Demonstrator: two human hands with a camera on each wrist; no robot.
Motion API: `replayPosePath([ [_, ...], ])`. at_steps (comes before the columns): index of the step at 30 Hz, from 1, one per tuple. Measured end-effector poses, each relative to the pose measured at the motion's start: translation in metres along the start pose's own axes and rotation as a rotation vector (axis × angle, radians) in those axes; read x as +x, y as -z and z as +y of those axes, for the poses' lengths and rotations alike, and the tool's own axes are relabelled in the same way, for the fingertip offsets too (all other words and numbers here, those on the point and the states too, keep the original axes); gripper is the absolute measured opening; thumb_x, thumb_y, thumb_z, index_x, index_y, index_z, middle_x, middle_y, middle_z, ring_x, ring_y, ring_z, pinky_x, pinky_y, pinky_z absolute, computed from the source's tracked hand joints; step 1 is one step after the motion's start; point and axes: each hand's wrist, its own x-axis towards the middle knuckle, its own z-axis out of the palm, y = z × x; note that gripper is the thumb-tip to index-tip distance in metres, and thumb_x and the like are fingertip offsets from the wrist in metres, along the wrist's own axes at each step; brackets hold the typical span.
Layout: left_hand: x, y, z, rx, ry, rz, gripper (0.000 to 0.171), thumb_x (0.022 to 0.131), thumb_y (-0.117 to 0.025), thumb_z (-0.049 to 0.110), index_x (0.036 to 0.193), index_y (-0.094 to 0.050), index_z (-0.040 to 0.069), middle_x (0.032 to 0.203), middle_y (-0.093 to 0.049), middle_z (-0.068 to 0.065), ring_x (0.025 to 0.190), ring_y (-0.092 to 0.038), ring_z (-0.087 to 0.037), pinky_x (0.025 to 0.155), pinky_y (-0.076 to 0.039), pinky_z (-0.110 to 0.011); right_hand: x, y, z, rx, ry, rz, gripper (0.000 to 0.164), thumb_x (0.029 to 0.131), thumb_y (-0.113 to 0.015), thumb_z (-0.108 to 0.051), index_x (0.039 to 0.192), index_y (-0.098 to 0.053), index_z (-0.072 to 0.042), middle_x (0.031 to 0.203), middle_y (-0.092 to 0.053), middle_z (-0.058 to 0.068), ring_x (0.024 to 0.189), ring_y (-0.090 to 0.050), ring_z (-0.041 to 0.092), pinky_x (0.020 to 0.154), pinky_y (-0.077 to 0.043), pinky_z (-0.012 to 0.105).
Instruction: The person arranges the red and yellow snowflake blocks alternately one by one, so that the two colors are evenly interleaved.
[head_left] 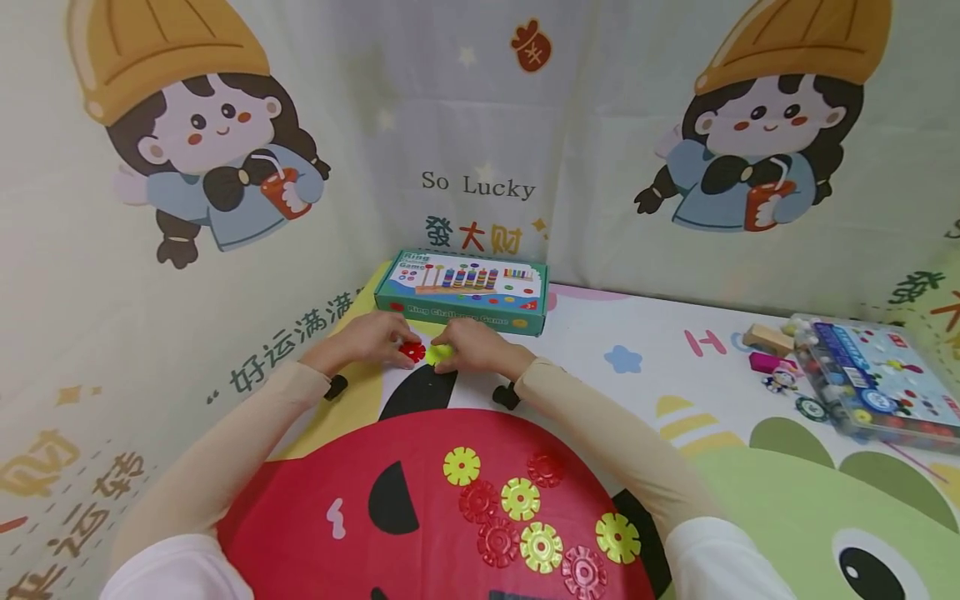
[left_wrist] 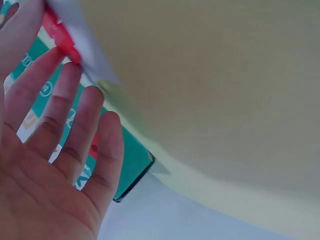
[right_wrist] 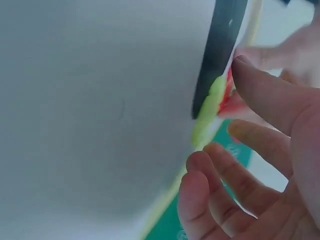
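At the far side of the table, in front of a green game box (head_left: 465,292), my two hands work side by side. My left hand (head_left: 369,337) holds a red notched plastic disc (head_left: 412,352) between thumb and fingertips; its other fingers spread out in the left wrist view, beside the red disc (left_wrist: 62,37). My right hand (head_left: 478,346) has thumb and fingers about the edge of a yellow notched disc (head_left: 438,354). Edge-on in the right wrist view, the yellow disc (right_wrist: 207,114) lies close against the red one, which it partly hides.
Several loose notched discs, yellow (head_left: 521,498) and red (head_left: 498,542), lie on the red printed part of the tablecloth (head_left: 300,508). At the right stands a clear plastic case (head_left: 885,375) of colourful pieces, with a wooden block (head_left: 768,340) and small toys beside it. A printed curtain hangs behind.
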Motion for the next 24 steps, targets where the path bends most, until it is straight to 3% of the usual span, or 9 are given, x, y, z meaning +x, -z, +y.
replayPosePath([
  [3,0.002,0.002,0.004,0.002,-0.033,0.008,0.054,0.068,-0.081,0.046,0.116,-0.069,0.025,0.095,-0.063,0.005,0.085,-0.052,-0.013,0.069,-0.043,-0.027,-0.023,0.001,-0.008,0.006,0.085,-0.009,0.051,0.079,-0.074,-0.041,0.124,-0.065,-0.019,0.113,-0.063,0.0,0.098,-0.054,0.01,0.082,-0.048,0.026],
  [5,0.005,0.002,0.009,-0.02,-0.076,0.012,0.057,0.068,-0.081,0.047,0.118,-0.069,0.023,0.099,-0.064,0.004,0.087,-0.053,-0.014,0.069,-0.043,-0.028,-0.044,-0.002,-0.016,-0.003,0.187,-0.042,0.052,0.078,-0.074,-0.045,0.123,-0.065,-0.02,0.11,-0.062,-0.001,0.094,-0.055,0.007,0.078,-0.048,0.022],
  [10,0.015,-0.003,0.023,-0.044,-0.224,-0.031,0.058,0.072,-0.078,0.049,0.123,-0.065,0.024,0.115,-0.064,0.005,0.097,-0.056,-0.014,0.077,-0.047,-0.028,-0.096,-0.018,-0.035,-0.066,0.404,-0.135,0.053,0.077,-0.071,-0.052,0.123,-0.065,-0.026,0.103,-0.059,-0.006,0.09,-0.052,0.002,0.074,-0.045,0.015],
  [13,0.019,-0.005,0.029,-0.01,-0.262,-0.044,0.053,0.074,-0.076,0.047,0.122,-0.065,0.026,0.115,-0.064,0.005,0.097,-0.056,-0.013,0.08,-0.047,-0.028,-0.113,-0.025,-0.041,-0.079,0.427,-0.103,0.049,0.078,-0.07,-0.051,0.121,-0.066,-0.028,0.102,-0.058,-0.007,0.09,-0.05,0.0,0.073,-0.044,0.012],
  [17,0.019,-0.005,0.03,0.036,-0.253,-0.033,0.048,0.075,-0.076,0.045,0.119,-0.067,0.028,0.111,-0.064,0.004,0.094,-0.055,-0.012,0.079,-0.047,-0.028,-0.119,-0.028,-0.044,-0.051,0.405,-0.069,0.044,0.081,-0.069,-0.046,0.12,-0.066,-0.028,0.103,-0.06,-0.008,0.092,-0.051,-0.001,0.074,-0.046,0.011],
  [24,0.019,-0.004,0.03,0.04,-0.243,-0.034,0.048,0.076,-0.076,0.043,0.12,-0.066,0.028,0.113,-0.063,0.003,0.096,-0.054,-0.012,0.08,-0.047,-0.029,-0.125,-0.024,-0.043,-0.034,0.363,-0.103,0.05,0.079,-0.069,-0.051,0.123,-0.064,-0.029,0.109,-0.057,-0.006,0.097,-0.049,0.002,0.073,-0.047,0.012],
])
